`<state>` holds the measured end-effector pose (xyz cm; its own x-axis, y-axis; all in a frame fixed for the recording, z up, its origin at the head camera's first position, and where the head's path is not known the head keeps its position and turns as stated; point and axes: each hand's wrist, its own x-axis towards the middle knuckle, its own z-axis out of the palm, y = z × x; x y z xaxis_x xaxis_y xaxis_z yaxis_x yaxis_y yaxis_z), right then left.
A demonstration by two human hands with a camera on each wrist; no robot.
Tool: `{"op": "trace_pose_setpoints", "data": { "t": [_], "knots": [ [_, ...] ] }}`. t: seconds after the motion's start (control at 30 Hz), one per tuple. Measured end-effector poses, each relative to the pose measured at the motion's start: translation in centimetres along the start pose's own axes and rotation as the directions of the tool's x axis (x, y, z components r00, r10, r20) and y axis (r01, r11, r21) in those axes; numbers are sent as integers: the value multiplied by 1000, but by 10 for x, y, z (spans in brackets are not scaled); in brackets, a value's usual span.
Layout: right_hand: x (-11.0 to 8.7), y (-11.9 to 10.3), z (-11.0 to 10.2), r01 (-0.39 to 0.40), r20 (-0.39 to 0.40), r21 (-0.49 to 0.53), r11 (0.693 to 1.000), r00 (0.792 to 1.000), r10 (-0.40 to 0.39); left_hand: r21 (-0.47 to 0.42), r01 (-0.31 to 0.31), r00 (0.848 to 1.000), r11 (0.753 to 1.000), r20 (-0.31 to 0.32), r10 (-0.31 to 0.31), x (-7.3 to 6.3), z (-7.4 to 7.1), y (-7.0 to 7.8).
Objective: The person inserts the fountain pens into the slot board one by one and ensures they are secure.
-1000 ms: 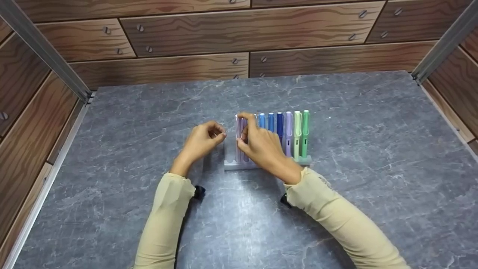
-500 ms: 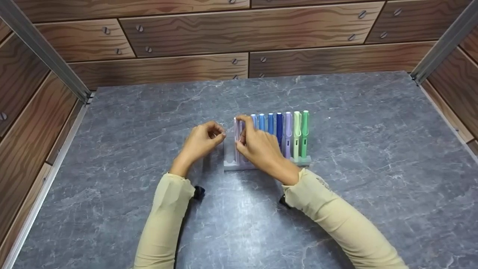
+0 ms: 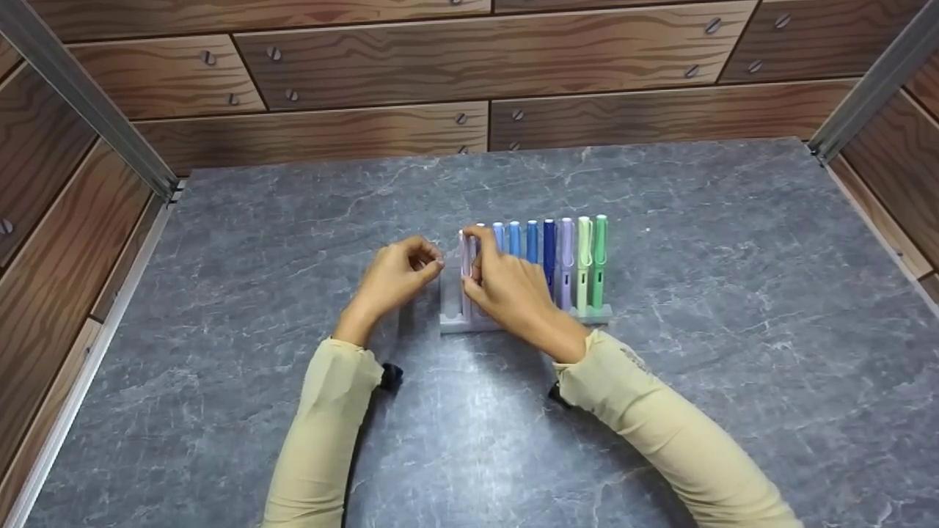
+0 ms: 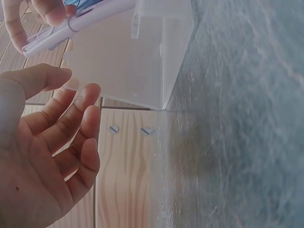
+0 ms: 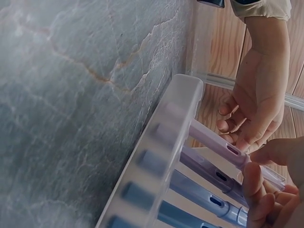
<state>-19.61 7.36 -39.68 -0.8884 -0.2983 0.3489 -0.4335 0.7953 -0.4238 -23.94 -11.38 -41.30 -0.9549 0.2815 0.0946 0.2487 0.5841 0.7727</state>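
Note:
A translucent pen stand [image 3: 458, 325] holds a row of capped pens upright. My right hand [image 3: 513, 286] pinches the leftmost pen, a pale pink one [image 3: 465, 257], around its cap between thumb and index finger; its lower end sits in the stand's base, as the right wrist view shows. My left hand [image 3: 396, 273] is at the stand's left side. Seen from the left wrist, its thumb and index finger pinch the edge of the clear panel [image 4: 123, 66], while the other fingers curl loosely. Part of the row is hidden behind my right hand.
To the right stand blue pens [image 3: 532, 238], a lilac pen [image 3: 566, 253], a pale green pen [image 3: 584, 257] and a green pen [image 3: 600, 257]. Grey marbled tabletop [image 3: 293, 213] surrounds the stand. Wood-patterned walls [image 3: 367, 73] and metal posts [image 3: 110, 110] enclose it.
My right hand and the pink pen have come down slightly and a little left since a second ago, with little movement in the last half second. The left hand stays in place.

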Motion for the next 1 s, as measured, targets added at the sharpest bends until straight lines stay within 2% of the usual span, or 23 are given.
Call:
{"op": "trace_pose_setpoints", "data": {
  "t": [0.47, 0.7, 1.0],
  "knots": [
    [2, 1, 0, -11, 8, 4, 1000, 1000, 11, 0, -25, 1000, 1000, -4, 25, 0, 1, -3],
    [3, 5, -6, -40, 10, 35, 999, 999, 40, 1, -19, 1000, 1000, -1, 19, 1, 0, -1],
    [3, 16, -20, -33, -23, 36, 999, 999, 33, 9, -6, 1000, 1000, 16, 6, -2, -5, 3]
  ]
}}
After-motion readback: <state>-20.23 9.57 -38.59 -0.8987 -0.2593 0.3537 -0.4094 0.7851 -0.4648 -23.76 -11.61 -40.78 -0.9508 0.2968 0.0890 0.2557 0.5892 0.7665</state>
